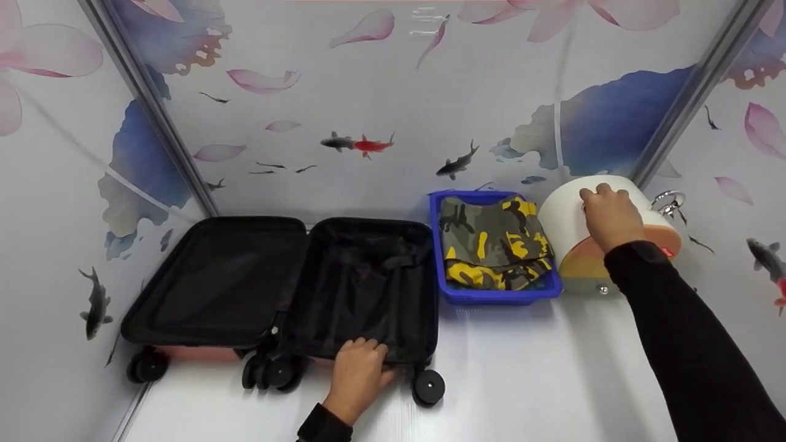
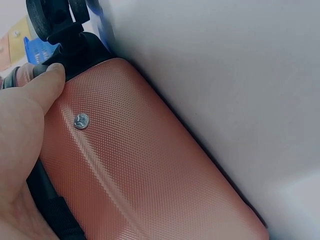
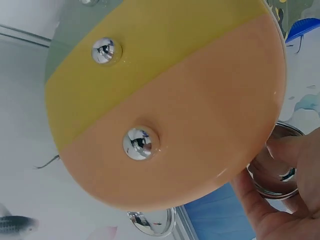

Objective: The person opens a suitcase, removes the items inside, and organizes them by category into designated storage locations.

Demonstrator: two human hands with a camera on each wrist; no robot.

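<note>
A suitcase (image 1: 362, 294) with a black lining and pink shell lies opened flat, its two halves side by side. My left hand (image 1: 357, 371) grips the front rim of its right half, fingers over the edge; in the left wrist view the thumb (image 2: 50, 80) lies against the ribbed pink shell (image 2: 150, 165) by a wheel. My right hand (image 1: 614, 218) is on a white rounded case (image 1: 568, 209) with an orange, yellow and green striped face (image 3: 190, 115) and silver knobs. In the right wrist view its fingers curl round a metal ring (image 3: 277, 187) on the case.
Between suitcase and case stands a blue plastic basket (image 1: 491, 296) holding folded camouflage cloth (image 1: 491, 245) in grey and yellow. Behind everything rises a white wall (image 1: 368, 92) printed with petals and fish. Black wheels (image 1: 428, 387) stick out at the suitcase's front.
</note>
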